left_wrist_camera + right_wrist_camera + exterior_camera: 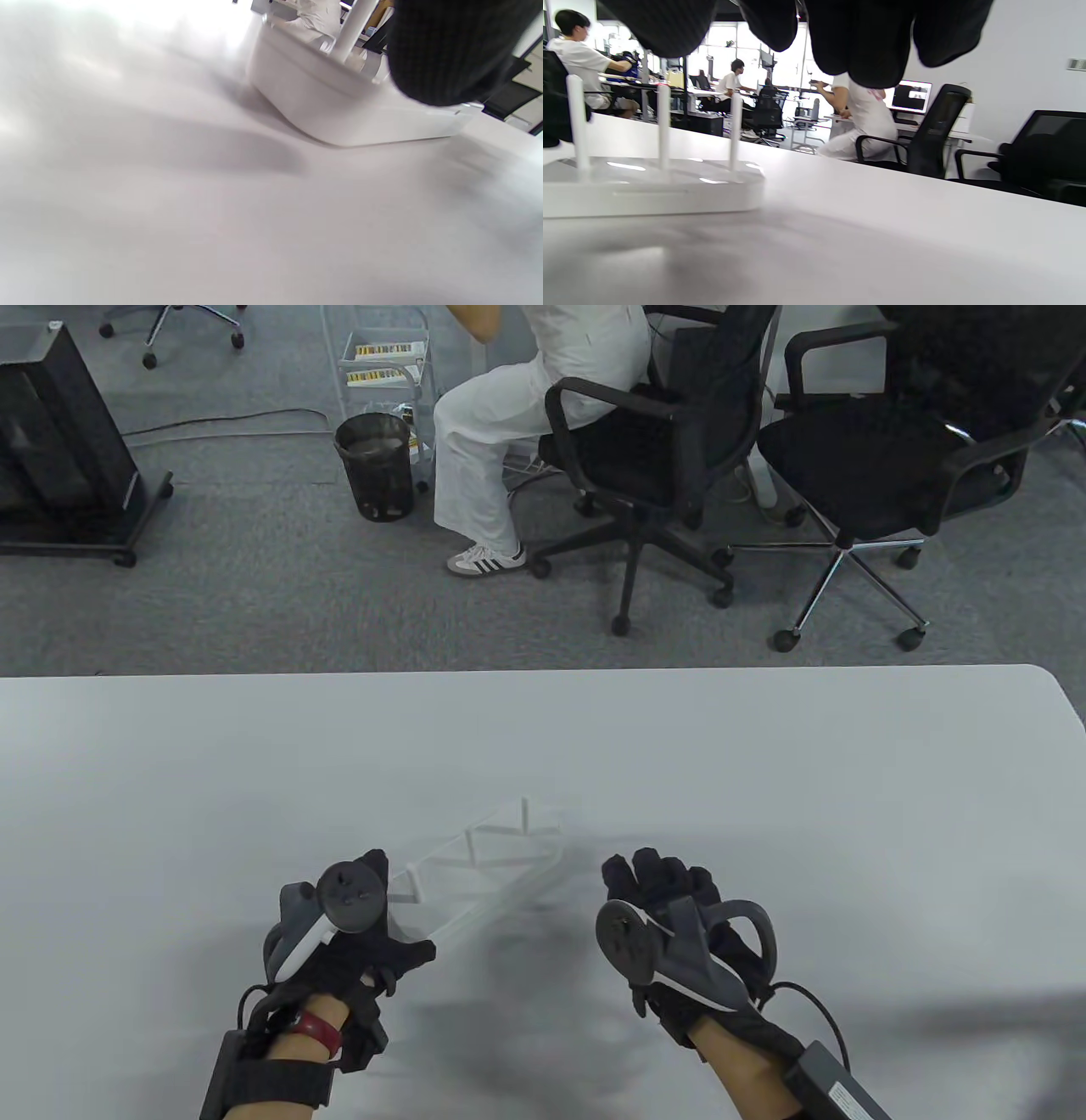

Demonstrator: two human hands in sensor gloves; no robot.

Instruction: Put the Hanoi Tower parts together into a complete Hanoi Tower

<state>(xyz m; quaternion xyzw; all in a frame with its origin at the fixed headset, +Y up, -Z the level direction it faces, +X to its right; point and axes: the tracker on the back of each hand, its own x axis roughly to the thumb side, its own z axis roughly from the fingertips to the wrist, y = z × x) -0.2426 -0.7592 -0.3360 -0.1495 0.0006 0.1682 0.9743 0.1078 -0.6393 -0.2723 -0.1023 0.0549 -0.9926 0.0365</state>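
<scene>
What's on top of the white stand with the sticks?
Three bare white sticks stand on the white stand. No rings show on them. The left hand covers the stand's near end, so that part of it is hidden. The right hand is beside it, apart.

Grey carpet (254, 594), black office chairs (645, 466)
</scene>
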